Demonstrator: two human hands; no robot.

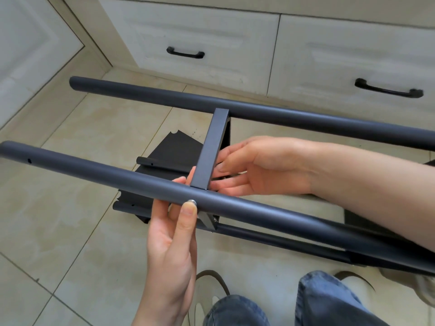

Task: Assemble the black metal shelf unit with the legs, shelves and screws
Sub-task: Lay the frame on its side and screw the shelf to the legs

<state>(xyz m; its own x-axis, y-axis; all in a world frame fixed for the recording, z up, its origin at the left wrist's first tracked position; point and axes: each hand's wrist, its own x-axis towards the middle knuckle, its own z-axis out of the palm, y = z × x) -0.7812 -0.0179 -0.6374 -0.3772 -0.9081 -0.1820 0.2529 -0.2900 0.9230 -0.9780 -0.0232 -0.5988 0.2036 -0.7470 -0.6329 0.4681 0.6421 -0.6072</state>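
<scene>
Two long dark round legs lie across the view, the near leg (98,174) and the far leg (270,112). A black shelf (213,147) stands on edge between them. A silver screw (193,202) sits in the near leg where the shelf meets it. My left hand (173,250) comes from below and grips the near leg, its thumb pressing on the screw head. My right hand (249,167) reaches in from the right, and its fingers hold the shelf's edge just behind the near leg. Two more legs, a lower left one (164,166) and a lower right one (277,241), lie beneath.
White drawers with black handles (185,53) stand behind the far leg. A second black shelf (174,147) lies on the beige tiled floor under the frame. My jeans-clad knees (334,300) and shoes are at the bottom edge.
</scene>
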